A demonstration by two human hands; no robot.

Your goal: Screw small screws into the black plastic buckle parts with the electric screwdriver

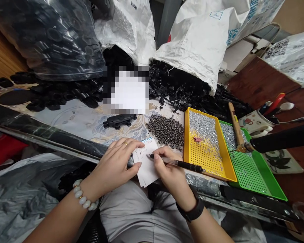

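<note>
A small spiral notepad (pixel 147 168) with handwriting lies at the table's front edge, its lower end hanging out over my lap. My left hand (pixel 120 160) rests along the pad's left side. Its index finger and thumb are spread apart and touch the page. My right hand (pixel 171 172) is closed around a black and clear pen (pixel 183 164), with the pen's tip at the paper. Just behind the pad lies a black part with small round feet (pixel 120 120). A heap of small dark metal pieces (pixel 166 131) sits beyond my right hand.
To the right stand a yellow tray (pixel 192 162) and a green tray (pixel 255 175) of small silvery pieces. A wooden-handled tool (pixel 235 125) and a mug (pixel 255 123) are nearby. White sacks (pixel 192 44) spill black parts at the back; a clear bag (pixel 60 37) stands left.
</note>
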